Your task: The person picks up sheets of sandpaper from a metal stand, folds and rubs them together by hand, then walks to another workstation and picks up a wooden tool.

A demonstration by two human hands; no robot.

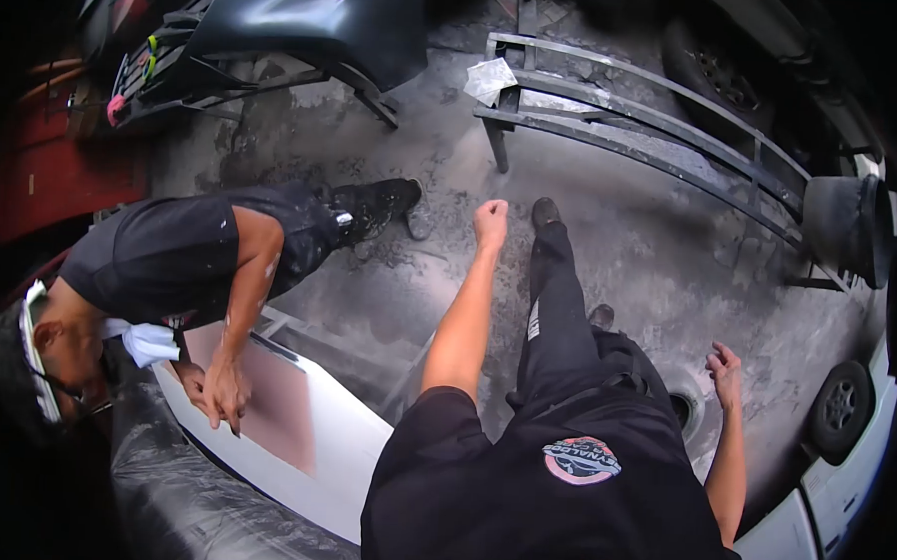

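Note:
My left hand (490,224) is out in front of me above the stained floor, its fingers curled together; what they hold, if anything, is hidden. At my right side, my right hand (724,368) hangs over the floor with its fingers apart and nothing in it. Neither hand touches an object. To the left, a co-worker in dark clothes bends over a white panel (346,441) with a pinkish patch (281,403); the co-worker's hands (221,390) are at the panel's surface.
A long metal rack (656,114) stands ahead, with a pale sheet (490,80) at its left end. A dark car panel (315,24) rests on a stand at upper left. A wheel (841,409) and white bodywork are on the right; plastic-covered bulk (199,499) lies at lower left.

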